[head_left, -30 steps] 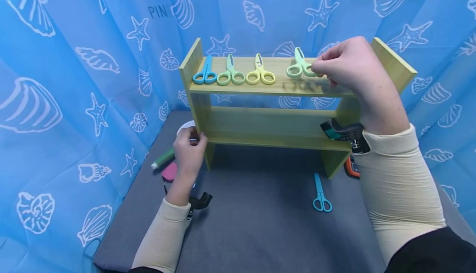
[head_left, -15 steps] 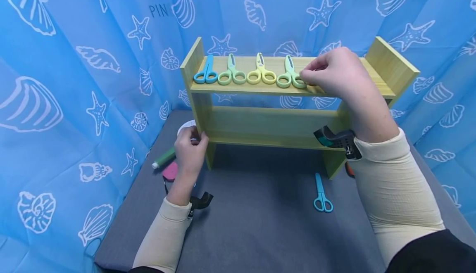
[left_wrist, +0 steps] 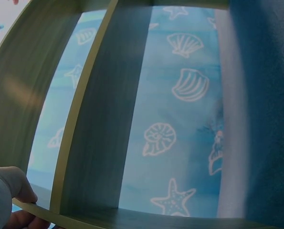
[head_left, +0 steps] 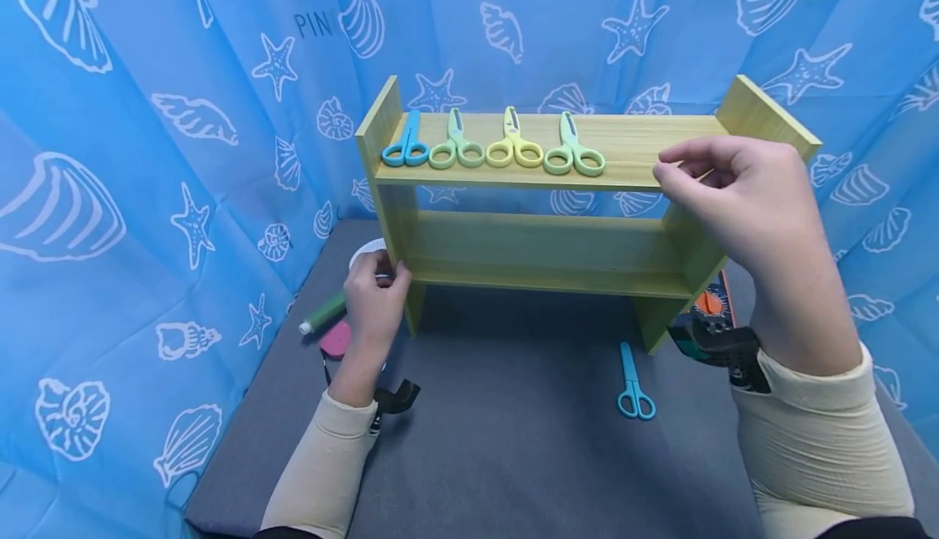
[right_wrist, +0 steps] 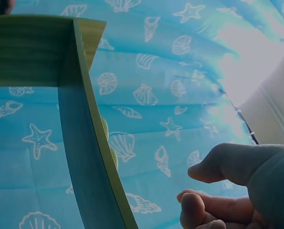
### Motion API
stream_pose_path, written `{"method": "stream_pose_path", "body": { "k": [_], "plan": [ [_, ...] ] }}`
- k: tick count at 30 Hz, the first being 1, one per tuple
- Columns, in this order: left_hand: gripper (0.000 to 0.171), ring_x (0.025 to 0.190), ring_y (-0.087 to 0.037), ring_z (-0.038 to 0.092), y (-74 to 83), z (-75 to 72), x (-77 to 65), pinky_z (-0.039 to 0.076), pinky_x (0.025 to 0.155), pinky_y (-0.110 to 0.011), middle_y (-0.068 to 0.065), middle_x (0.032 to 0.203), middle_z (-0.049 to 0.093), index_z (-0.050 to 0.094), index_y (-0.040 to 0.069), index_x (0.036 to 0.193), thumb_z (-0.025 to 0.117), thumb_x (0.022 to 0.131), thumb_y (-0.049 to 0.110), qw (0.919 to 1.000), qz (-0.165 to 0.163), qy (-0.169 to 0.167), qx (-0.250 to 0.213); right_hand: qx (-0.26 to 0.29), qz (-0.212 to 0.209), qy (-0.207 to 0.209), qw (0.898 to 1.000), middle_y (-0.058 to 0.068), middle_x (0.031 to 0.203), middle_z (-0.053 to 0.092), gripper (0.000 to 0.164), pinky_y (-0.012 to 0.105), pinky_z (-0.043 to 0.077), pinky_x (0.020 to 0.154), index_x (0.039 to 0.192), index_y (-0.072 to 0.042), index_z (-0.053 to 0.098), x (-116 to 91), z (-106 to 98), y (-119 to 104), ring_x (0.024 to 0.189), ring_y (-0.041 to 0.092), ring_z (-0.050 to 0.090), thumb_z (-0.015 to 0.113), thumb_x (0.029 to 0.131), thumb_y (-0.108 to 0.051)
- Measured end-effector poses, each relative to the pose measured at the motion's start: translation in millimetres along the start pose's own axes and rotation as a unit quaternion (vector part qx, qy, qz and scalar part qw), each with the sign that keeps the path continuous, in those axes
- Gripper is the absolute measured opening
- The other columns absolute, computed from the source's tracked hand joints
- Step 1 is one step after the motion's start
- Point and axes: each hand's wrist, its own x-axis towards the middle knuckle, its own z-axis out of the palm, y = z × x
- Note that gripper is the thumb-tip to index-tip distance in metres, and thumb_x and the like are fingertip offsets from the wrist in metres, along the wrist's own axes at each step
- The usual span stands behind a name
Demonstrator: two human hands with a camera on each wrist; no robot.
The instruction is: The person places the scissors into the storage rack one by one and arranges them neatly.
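A wooden shelf with two tiers stands on the grey table. My left hand pinches the edge of its left side panel, thumb on one face and fingers on the other, as the left wrist view shows. On the top tier lie, from left to right, blue scissors, green scissors, yellow scissors and light green scissors, blades pointing back. My right hand hovers in front of the top tier's right part, holding nothing, thumb and fingers apart in the right wrist view.
Another pair of blue scissors lies on the table below the shelf's right leg. Behind that leg is an orange-dialled meter. Left of the shelf sit a green tube, a pink round object and a partly hidden white item.
The light green scissors were lowered onto the top tier beside the yellow pair and released. My right hand then moved right and toward me. The left hand stayed on the panel.
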Motion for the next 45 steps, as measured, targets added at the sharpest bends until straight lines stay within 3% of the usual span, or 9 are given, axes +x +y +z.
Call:
{"method": "stream_pose_path", "body": {
  "k": [7, 15, 20, 28, 32, 37, 41, 45],
  "plan": [
    [0.013, 0.079, -0.021, 0.063, -2.7, 0.3, -1.0, 0.060, 0.066, -0.039, -0.013, 0.091, 0.063, 0.068, -0.002, 0.101, 0.070, 0.093, 0.009, 1.0000, 0.000, -0.005, -0.004, 0.017, -0.018, 0.033, 0.999, -0.022, 0.078, 0.063, 0.027, 0.014, 0.041, 0.057, 0.110, -0.007, 0.077, -35, -3, 22, 0.070, 0.007, 0.053, 0.074, 0.094, -0.028],
    [0.014, 0.079, -0.022, 0.063, -1.5, 1.0, -3.3, 0.061, 0.067, -0.043, -0.013, 0.092, 0.063, 0.068, -0.002, 0.101, 0.070, 0.093, 0.010, 0.9999, -0.007, -0.008, -0.011, 0.009, -0.001, 0.034, 0.999, -0.005, 0.084, 0.061, 0.024, 0.019, 0.039, 0.054, 0.112, -0.008, 0.075, -76, 9, 59, 0.072, 0.011, 0.048, 0.072, 0.096, -0.026],
    [0.013, 0.080, -0.021, 0.064, -0.4, 1.1, -2.7, 0.061, 0.066, -0.039, -0.013, 0.092, 0.064, 0.068, -0.002, 0.101, 0.070, 0.093, 0.009, 0.9999, -0.008, -0.008, -0.005, 0.015, 0.010, 0.034, 0.999, -0.002, 0.083, 0.063, 0.022, 0.020, 0.039, 0.052, 0.110, -0.006, 0.075, -97, 24, 86, 0.070, 0.010, 0.050, 0.072, 0.096, -0.022],
    [0.012, 0.080, -0.019, 0.064, -0.5, -0.2, -1.5, 0.058, 0.066, -0.025, -0.011, 0.092, 0.064, 0.069, -0.001, 0.100, 0.070, 0.090, 0.007, 0.9997, -0.022, -0.008, 0.005, 0.010, 0.074, -0.023, 0.997, 0.006, 0.089, 0.065, 0.028, 0.023, 0.043, 0.054, 0.114, -0.005, 0.073, -126, 55, 123, 0.071, 0.013, 0.054, 0.070, 0.098, -0.027],
    [0.012, 0.081, -0.019, 0.064, 0.1, -1.0, -1.7, 0.058, 0.067, -0.027, -0.011, 0.092, 0.064, 0.068, -0.001, 0.100, 0.069, 0.092, 0.008, 0.9997, -0.021, -0.009, 0.005, -0.010, 0.138, -0.082, 0.987, 0.008, 0.093, 0.064, 0.038, 0.026, 0.045, 0.055, 0.120, -0.002, 0.070, -139, 74, 142, 0.075, 0.018, 0.056, 0.067, 0.099, -0.035],
    [0.011, 0.081, -0.020, 0.064, 0.1, -1.6, -1.5, 0.060, 0.067, -0.036, -0.012, 0.093, 0.064, 0.068, -0.001, 0.100, 0.069, 0.091, 0.007, 0.9997, -0.022, -0.007, -0.004, -0.039, 0.220, -0.161, 0.961, 0.007, 0.093, 0.063, 0.040, 0.033, 0.043, 0.059, 0.122, 0.003, 0.068, -149, 99, 168, 0.079, 0.023, 0.056, 0.065, 0.098, -0.029],
    [0.012, 0.081, -0.020, 0.064, 0.0, -1.4, -0.7, 0.060, 0.067, -0.037, -0.013, 0.093, 0.064, 0.068, -0.001, 0.100, 0.069, 0.091, 0.006, 0.9998, -0.020, -0.007, -0.005, -0.067, 0.261, -0.185, 0.945, 0.008, 0.087, 0.062, 0.035, 0.034, 0.042, 0.059, 0.119, 0.007, 0.068, -155, 117, 185, 0.075, 0.023, 0.054, 0.065, 0.094, -0.018],
    [0.012, 0.081, -0.021, 0.064, -0.6, -0.6, -1.0, 0.061, 0.067, -0.038, -0.012, 0.092, 0.063, 0.068, -0.001, 0.099, 0.070, 0.092, 0.007, 0.9998, -0.018, -0.008, -0.006, -0.100, 0.272, -0.191, 0.938, 0.008, 0.083, 0.061, 0.034, 0.034, 0.040, 0.058, 0.114, 0.008, 0.069, -159, 130, 197, 0.073, 0.023, 0.053, 0.068, 0.091, -0.017]
  ]
}}
